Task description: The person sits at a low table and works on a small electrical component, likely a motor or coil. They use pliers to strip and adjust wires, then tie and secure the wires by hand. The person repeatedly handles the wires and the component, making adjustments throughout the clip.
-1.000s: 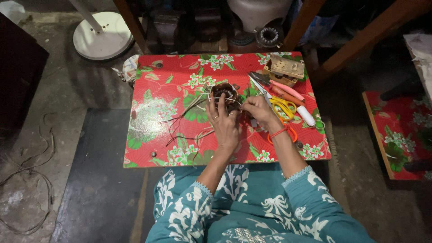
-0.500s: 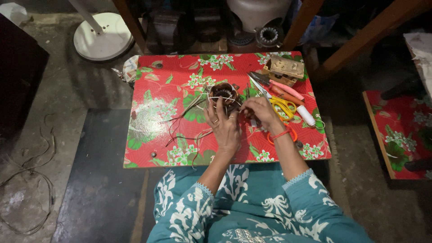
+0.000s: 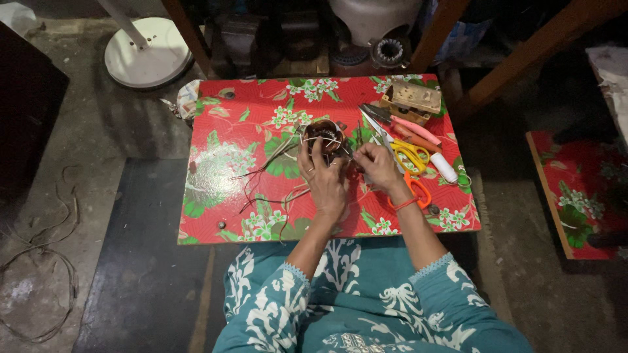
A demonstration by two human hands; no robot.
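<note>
Looking down at the low table (image 3: pixel 216 163) with its red flowered cover, we saw a round copper wire coil (image 3: pixel 324 134) lying near the middle of it, with pale ties across the top and thin loose wires (image 3: pixel 261 171) trailing off to the left; the left hand (image 3: pixel 325 180) had its fingers closed on the coil's near rim, and the right hand (image 3: pixel 373 165) pinched what looked like a fine strand just beside it, though we could not tell exactly what; we judged the coil dense and stiff as a body, best held by its outer rim, while the wire ends seemed soft, springy and easily kinked; yellow scissors (image 3: pixel 411 155), orange scissors (image 3: pixel 416 189) and a white spool (image 3: pixel 447 167) lay to the right.
</note>
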